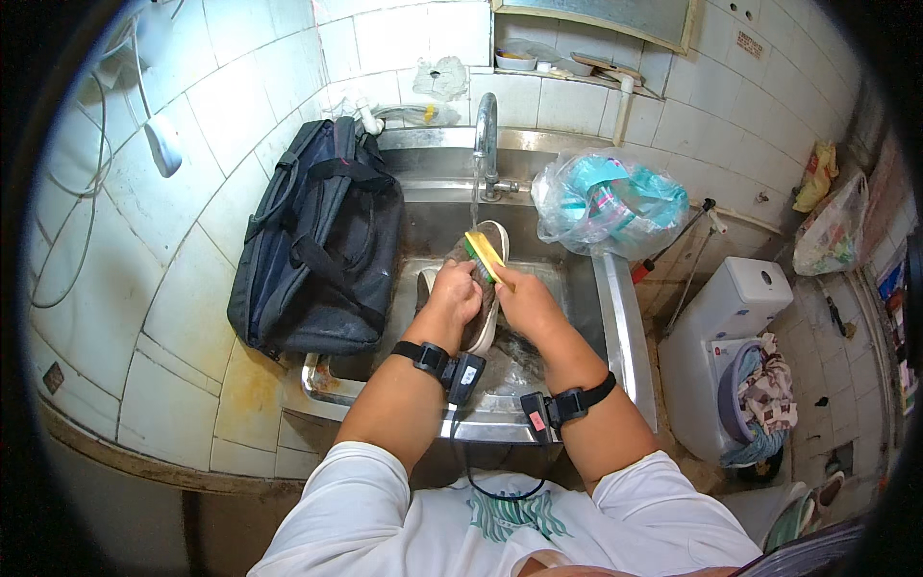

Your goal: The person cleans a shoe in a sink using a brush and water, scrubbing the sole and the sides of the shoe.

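Note:
Over the stainless steel sink [618, 310], my left hand [456, 290] grips a brown shoe [479, 333] with a pale sole. My right hand [528, 299] is closed around a yellow scrubbing brush [484, 254], whose green and white bristles rest against the shoe. Water runs from the metal faucet [487, 130] just beyond the shoe's far end. Part of a second shoe [425, 283] shows to the left of my left hand, mostly hidden behind it. Dark, wet matter lies on the basin floor below my right wrist.
A black fabric bag [324, 252] stands over the sink's left side. At the back right corner sits a clear plastic bag [613, 202] with turquoise packaging inside. To the right, a purple basin [734, 393] of cloth rests on a white toilet [710, 339]. A shelf [562, 72] holds small items.

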Available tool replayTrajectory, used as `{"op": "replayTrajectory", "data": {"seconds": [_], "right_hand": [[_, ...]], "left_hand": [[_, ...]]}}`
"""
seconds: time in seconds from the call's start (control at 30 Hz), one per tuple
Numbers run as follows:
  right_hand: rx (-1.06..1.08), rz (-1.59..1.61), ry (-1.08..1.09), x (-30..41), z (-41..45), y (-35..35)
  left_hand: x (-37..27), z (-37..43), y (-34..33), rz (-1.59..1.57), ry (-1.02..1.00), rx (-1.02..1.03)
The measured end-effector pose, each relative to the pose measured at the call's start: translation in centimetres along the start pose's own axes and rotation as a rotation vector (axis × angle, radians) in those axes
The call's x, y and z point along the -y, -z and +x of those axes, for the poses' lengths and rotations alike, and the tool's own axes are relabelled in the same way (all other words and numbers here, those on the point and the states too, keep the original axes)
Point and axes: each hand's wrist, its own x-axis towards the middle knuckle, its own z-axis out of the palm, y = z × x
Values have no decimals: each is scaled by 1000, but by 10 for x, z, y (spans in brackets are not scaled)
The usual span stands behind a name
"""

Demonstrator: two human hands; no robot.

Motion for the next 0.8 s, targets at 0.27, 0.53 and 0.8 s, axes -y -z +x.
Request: {"op": "replayTrajectory", "data": {"seconds": [0.27, 0.53, 0.8], "right_hand": [[-84, -21, -83, -10, 17, -9], [-228, -126, -88, -37, 32, -3], [-100, 65, 45, -17, 27, -8]], "left_hand": [[-1, -25, -14, 264, 14, 93], [9, -22, -14, 332, 117, 231], [-5, -16, -11, -42, 24, 137]]}}
